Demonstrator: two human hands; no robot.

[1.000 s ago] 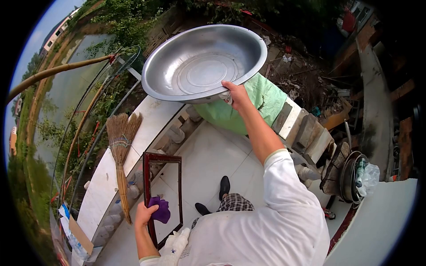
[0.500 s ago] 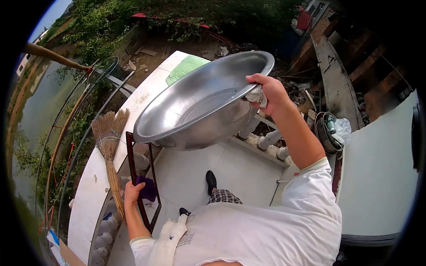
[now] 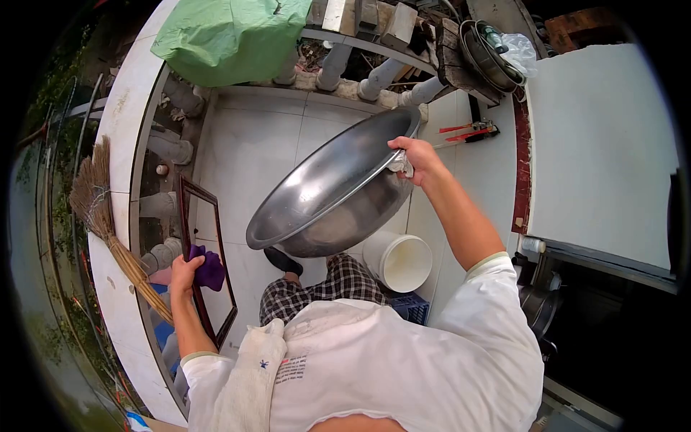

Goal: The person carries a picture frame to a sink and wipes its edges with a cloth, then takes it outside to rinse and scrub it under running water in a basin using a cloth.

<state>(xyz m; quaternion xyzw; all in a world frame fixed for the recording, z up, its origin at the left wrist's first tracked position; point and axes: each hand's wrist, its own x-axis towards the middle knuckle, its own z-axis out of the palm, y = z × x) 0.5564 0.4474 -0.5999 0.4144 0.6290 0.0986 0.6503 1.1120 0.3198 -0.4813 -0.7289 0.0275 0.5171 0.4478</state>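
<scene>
My right hand [image 3: 419,160] is closed on the rim of a large metal basin [image 3: 324,180], with a crumpled whitish cloth [image 3: 400,164] under the fingers. The basin hangs tilted over the tiled floor, its inside facing up and to the left. My left hand [image 3: 186,275] is closed around one side of a dark rectangular frame [image 3: 188,216] and a purple cloth [image 3: 209,269]. Tile and railing posts show through the frame's opening. The frame stands upright beside the balustrade, apart from the basin.
A straw broom [image 3: 108,216] lies on the white ledge [image 3: 126,122] at left. A green sheet [image 3: 230,39] covers the far corner. A white bucket [image 3: 407,263] and a blue crate [image 3: 412,308] stand near my legs. Red-handled cutters [image 3: 471,134] lie at right, near a white surface [image 3: 597,158].
My view has tipped downward, bringing the bucket, crate and red-handled tool into sight. The basin now appears lower, over the floor. Both hands keep their hold.
</scene>
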